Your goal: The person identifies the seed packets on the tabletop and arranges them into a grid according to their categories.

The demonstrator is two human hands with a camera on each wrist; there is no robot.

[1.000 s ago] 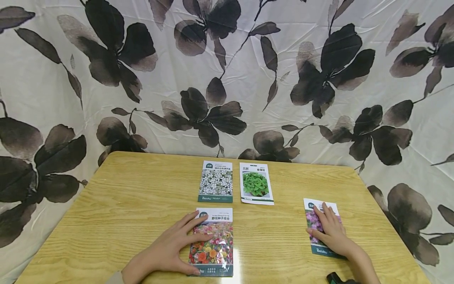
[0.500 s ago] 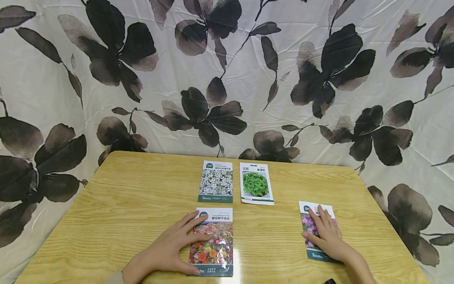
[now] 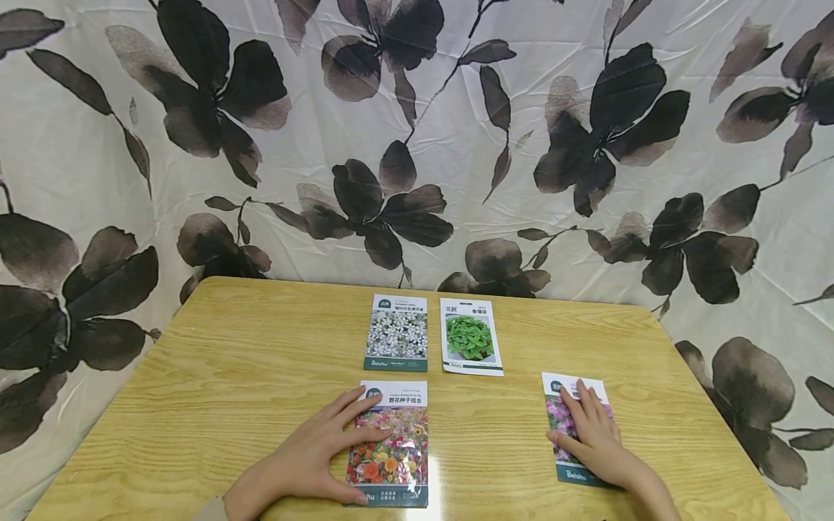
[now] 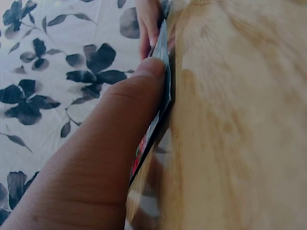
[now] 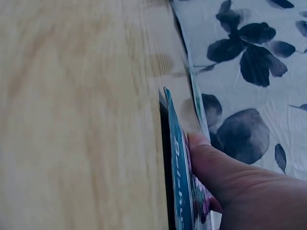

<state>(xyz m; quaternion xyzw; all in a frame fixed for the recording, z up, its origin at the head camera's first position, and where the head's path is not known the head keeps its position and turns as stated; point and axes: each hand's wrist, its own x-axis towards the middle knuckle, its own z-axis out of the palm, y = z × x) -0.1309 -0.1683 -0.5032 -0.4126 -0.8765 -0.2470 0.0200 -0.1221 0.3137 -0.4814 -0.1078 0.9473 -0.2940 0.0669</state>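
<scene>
My left hand (image 3: pixel 326 449) rests spread across the left side of a seed packet with mixed colourful flowers (image 3: pixel 404 452). In the left wrist view its thumb (image 4: pixel 129 100) lies on the packet's edge, close over the table. On the right, my right hand (image 3: pixel 596 441) lies with extended fingers on a seed packet with purple flowers (image 3: pixel 562 414), covering much of its picture. The right wrist view shows the thumb (image 5: pixel 211 158) against this packet's face, beside its teal lower band (image 5: pixel 178 182).
Behind the left packet, a seed packet with white flowers (image 3: pixel 396 334) and one with green leaves (image 3: pixel 469 337) lie side by side on the wooden table (image 3: pixel 260 347). A floral cloth (image 3: pixel 495 166) hangs behind the table's far edge.
My right hand has slid the purple-flower packet left and slightly toward me along the table. The dark object by the right wrist has almost left the head view. My left hand stays put.
</scene>
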